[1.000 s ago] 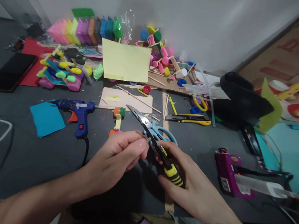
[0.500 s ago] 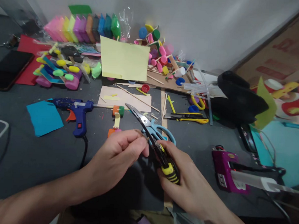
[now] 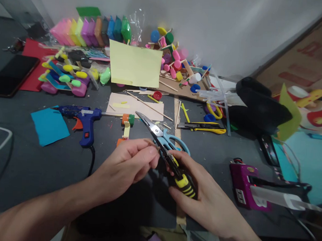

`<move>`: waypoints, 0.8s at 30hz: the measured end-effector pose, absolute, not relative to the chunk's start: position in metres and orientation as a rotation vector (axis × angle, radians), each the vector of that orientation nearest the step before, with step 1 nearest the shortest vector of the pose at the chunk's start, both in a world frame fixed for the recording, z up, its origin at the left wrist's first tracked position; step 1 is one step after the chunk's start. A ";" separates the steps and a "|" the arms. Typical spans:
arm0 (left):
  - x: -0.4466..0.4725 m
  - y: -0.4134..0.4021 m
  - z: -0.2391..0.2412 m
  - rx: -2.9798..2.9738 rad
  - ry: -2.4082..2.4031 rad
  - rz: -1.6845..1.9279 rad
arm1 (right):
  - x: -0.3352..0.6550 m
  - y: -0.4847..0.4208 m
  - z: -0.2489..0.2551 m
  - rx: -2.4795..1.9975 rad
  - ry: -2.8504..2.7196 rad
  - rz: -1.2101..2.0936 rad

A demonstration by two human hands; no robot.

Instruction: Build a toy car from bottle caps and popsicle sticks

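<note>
My right hand [image 3: 200,193] is closed round the yellow-and-black handles of a small pair of pliers or cutters [image 3: 180,174], jaws pointing up-left. My left hand [image 3: 127,165] is pinched shut at the tool's jaws, holding something thin I cannot make out. Blue-handled scissors [image 3: 163,134] lie on the dark table just behind the hands. A small stick piece with orange and green caps [image 3: 126,128] lies left of the scissors.
A blue glue gun [image 3: 82,119] and teal paper [image 3: 49,125] lie to the left. A yellow utility knife [image 3: 203,127], a purple device [image 3: 243,182] and a black object [image 3: 260,105] lie right. Clay packs [image 3: 95,27], yellow paper [image 3: 135,64] and craft models [image 3: 66,79] line the back wall.
The hands stay almost still, pinch and pliers together; the view shifts slightly between frames.
</note>
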State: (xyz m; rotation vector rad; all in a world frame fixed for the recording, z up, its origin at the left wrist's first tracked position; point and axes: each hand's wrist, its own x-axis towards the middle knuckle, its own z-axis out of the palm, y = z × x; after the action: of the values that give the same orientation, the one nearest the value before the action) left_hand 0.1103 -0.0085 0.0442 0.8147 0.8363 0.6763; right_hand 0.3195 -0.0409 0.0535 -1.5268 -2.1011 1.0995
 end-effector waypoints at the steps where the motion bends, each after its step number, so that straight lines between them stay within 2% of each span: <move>1: 0.111 -0.007 0.044 0.764 0.804 0.665 | 0.320 -0.041 0.054 -1.529 -2.103 1.100; 18: 0.115 -0.009 0.035 0.667 0.714 0.706 | 0.311 -0.046 0.049 -1.499 -2.258 0.730; 24: 0.119 -0.010 0.037 0.816 0.863 0.752 | 0.314 -0.043 0.050 -1.488 -2.257 0.709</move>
State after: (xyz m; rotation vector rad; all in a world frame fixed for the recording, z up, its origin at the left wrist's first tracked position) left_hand 0.1188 -0.0104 0.0369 0.8161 0.8629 0.7520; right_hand 0.3138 -0.0427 0.0498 -1.4877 -2.2567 0.7094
